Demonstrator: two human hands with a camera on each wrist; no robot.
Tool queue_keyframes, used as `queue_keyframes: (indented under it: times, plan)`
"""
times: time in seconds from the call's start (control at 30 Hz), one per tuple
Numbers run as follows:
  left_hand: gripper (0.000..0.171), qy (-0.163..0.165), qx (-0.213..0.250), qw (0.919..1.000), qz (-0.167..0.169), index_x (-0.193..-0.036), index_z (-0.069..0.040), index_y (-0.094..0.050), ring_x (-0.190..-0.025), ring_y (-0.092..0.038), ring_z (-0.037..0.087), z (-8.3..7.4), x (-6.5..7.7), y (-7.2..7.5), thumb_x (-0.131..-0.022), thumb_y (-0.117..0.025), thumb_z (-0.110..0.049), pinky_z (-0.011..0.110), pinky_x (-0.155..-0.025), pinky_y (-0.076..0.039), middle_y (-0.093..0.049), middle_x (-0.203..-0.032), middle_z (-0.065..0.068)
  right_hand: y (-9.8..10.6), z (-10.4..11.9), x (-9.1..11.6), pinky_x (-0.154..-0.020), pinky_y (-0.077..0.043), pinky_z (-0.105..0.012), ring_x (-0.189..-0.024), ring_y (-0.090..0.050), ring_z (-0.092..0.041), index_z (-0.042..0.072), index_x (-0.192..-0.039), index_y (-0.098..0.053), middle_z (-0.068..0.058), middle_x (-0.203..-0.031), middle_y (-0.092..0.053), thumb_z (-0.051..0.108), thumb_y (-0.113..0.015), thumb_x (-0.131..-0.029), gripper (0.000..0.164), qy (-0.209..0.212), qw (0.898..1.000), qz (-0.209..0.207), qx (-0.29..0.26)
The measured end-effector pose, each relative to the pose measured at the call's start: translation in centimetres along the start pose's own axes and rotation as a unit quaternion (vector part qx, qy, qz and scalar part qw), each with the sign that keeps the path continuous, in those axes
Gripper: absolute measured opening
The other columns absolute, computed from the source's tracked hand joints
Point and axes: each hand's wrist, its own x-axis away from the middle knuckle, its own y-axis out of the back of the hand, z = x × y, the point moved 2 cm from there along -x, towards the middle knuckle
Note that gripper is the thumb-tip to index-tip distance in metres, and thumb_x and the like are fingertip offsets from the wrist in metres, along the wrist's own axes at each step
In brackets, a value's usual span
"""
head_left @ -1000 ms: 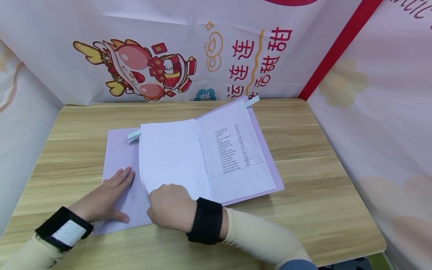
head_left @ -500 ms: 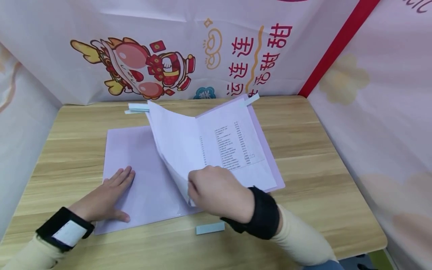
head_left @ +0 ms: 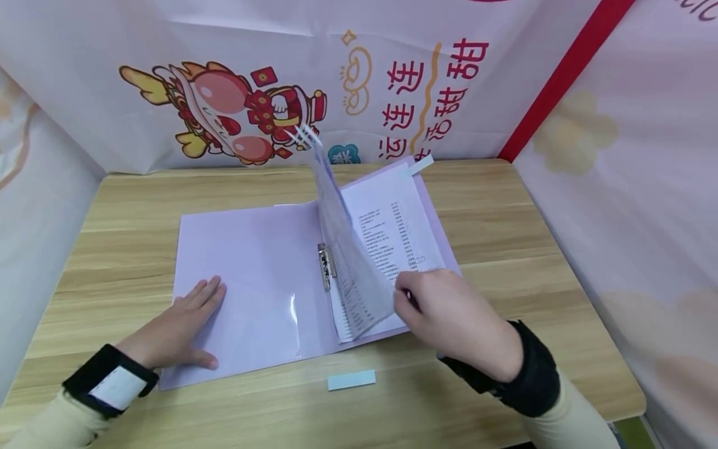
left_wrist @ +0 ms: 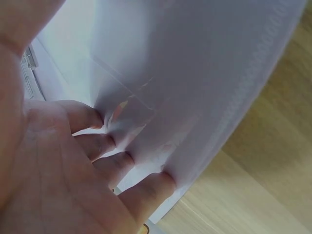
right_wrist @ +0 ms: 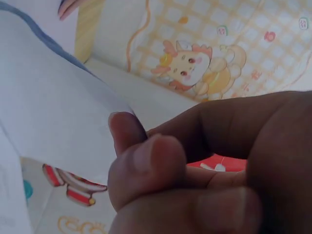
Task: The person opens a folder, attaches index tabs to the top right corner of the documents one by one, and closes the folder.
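A lilac folder [head_left: 247,268] lies spread on the table, with a metal clip [head_left: 325,267] along its spine. My left hand [head_left: 187,324] rests flat on the folder's left cover, its fingers [left_wrist: 146,192] touching the smooth plastic in the left wrist view. My right hand [head_left: 449,312] pinches the near corner of a lifted stack of paper sheets [head_left: 350,262]. In the right wrist view the sheets [right_wrist: 53,107] run to the pinching thumb and fingers. The stack stands bent upright over the spine. Under it, on the right side, lies a printed page [head_left: 387,231].
A pale blue strip [head_left: 351,380] lies on the wooden table [head_left: 224,411] in front of the folder. Another pale tab [head_left: 421,165] sticks out at the folder's far right corner. A printed cloth [head_left: 252,37] hangs behind the table.
My right hand has moved rightward, lifting the sheets off the left cover and swinging them up over the spine. The clip and the blue strip came into sight. The left hand stayed put.
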Motion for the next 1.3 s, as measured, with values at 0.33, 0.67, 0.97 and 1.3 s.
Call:
queue_keyframes:
  times: [0.33,0.67,0.97,1.3]
  plan:
    - [0.136,0.003,0.005,1.0000,0.001,-0.156,0.011,-0.021,-0.150,-0.010,0.052,0.0,0.0,0.0,-0.059,-0.092,-0.051,0.074,-0.110,-0.019,-0.010,-0.163,0.033,-0.6,-4.8,2.2,-0.045,-0.030,-0.022,-0.048,-0.033,-0.006,0.016,-0.062,-0.042,0.009,-0.057,-0.030,0.006,-0.055,-0.094,0.035,-0.074,0.997,-0.005,-0.010]
    - [0.136,0.003,-0.003,1.0000,-0.005,-0.156,0.012,-0.021,-0.149,-0.012,0.052,0.1,0.1,0.1,-0.058,-0.092,-0.051,0.074,-0.110,-0.019,-0.012,-0.163,0.034,-2.1,-9.2,3.6,-0.048,-0.030,-0.025,-0.051,-0.037,-0.012,0.013,-0.064,-0.044,0.005,-0.059,-0.035,0.007,-0.053,-0.094,0.032,-0.152,0.988,0.019,-0.035]
    - [0.135,-0.008,-0.001,0.9999,-0.010,-0.156,0.011,-0.022,-0.149,-0.013,0.052,0.3,0.3,0.0,-0.059,-0.091,-0.052,0.073,-0.110,-0.021,-0.013,-0.163,0.033,-4.6,-12.2,4.3,-0.050,-0.031,-0.027,-0.053,-0.040,-0.014,0.012,-0.069,-0.054,0.004,-0.061,-0.040,0.012,-0.054,-0.095,0.026,-0.203,0.976,0.053,-0.060]
    - [0.135,-0.009,-0.025,0.9995,-0.016,-0.155,0.010,-0.026,-0.148,-0.017,0.051,0.1,0.2,0.1,-0.058,-0.090,-0.057,0.071,-0.111,-0.024,-0.017,-0.163,0.032,-7.9,-14.7,4.0,-0.052,-0.034,-0.029,-0.055,-0.041,-0.016,0.010,-0.068,-0.055,0.001,-0.062,-0.043,0.011,-0.055,-0.091,0.023,-0.235,0.967,0.084,-0.040]
